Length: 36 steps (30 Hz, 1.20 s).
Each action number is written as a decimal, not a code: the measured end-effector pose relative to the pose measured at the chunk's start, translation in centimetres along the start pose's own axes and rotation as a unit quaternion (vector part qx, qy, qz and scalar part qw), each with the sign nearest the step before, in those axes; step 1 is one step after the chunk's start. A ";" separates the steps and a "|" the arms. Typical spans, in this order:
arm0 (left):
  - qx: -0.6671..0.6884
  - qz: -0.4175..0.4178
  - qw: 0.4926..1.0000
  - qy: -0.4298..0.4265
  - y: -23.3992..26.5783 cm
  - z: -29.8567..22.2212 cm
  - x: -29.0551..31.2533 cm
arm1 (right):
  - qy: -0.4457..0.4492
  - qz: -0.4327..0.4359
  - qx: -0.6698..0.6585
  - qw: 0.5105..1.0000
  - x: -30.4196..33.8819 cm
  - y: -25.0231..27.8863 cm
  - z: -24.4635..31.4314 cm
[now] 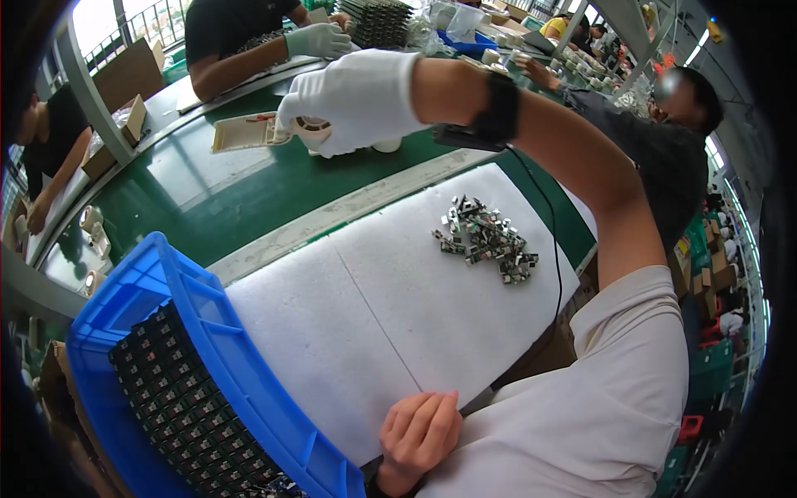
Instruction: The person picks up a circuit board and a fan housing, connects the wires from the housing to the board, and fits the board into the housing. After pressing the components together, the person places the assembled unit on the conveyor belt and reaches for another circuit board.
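Observation:
My right hand (353,100), in a white glove, is stretched far across the green conveyor belt. Its fingers are closed round a cream plastic housing (314,126) with a round opening; the glove hides much of it. Beside it, to the left, lies a shallow cream plastic shell (241,134) with small red wires; whether the two are joined I cannot tell. My bare left hand (422,433) rests at the near edge of the white foam board (332,332), fingers curled in, with nothing visible in them. A heap of small circuit boards (486,239) lies on the board's right half.
A blue crate (249,378) with rows of circuit boards (187,398) stands left of the foam board. More cream housings (93,232) sit on the belt's left end. Co-workers sit across the belt and at the right. A black cable (548,207) hangs from my right wrist.

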<state>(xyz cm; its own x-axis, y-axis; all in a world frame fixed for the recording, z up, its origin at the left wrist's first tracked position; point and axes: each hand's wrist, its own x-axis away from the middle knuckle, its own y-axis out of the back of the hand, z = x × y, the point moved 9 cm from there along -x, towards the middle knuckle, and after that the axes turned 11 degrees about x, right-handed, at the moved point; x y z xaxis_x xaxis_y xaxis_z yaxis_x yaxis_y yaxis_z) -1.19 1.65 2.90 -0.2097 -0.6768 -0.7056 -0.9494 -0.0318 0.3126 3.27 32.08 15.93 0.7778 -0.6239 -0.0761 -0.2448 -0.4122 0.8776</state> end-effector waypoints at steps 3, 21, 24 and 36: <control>0.011 0.012 0.999 0.033 -0.3 0.4 -1.1 | 0.041 -0.042 -0.061 0.996 8.7 2.1 1.7; -0.024 0.051 0.981 0.183 -2.0 -2.5 -11.2 | -0.242 -0.274 -0.274 0.890 30.8 -2.1 10.9; -0.093 0.127 0.971 0.180 -4.5 -2.5 -14.4 | -0.202 -0.339 -0.333 0.857 31.4 -1.9 11.2; -0.242 0.341 0.895 0.155 -12.1 7.4 -17.3 | -0.146 -0.383 -0.315 0.856 32.8 -1.1 13.3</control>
<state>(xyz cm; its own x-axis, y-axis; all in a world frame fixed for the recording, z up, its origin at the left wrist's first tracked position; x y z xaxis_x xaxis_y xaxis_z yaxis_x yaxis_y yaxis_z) 12.17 19.15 6.63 -0.5560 -0.8291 -0.0582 -0.3966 0.2030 0.8953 21.33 3.25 6.14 0.3703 -0.5089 -0.7771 0.7043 -0.3917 0.5921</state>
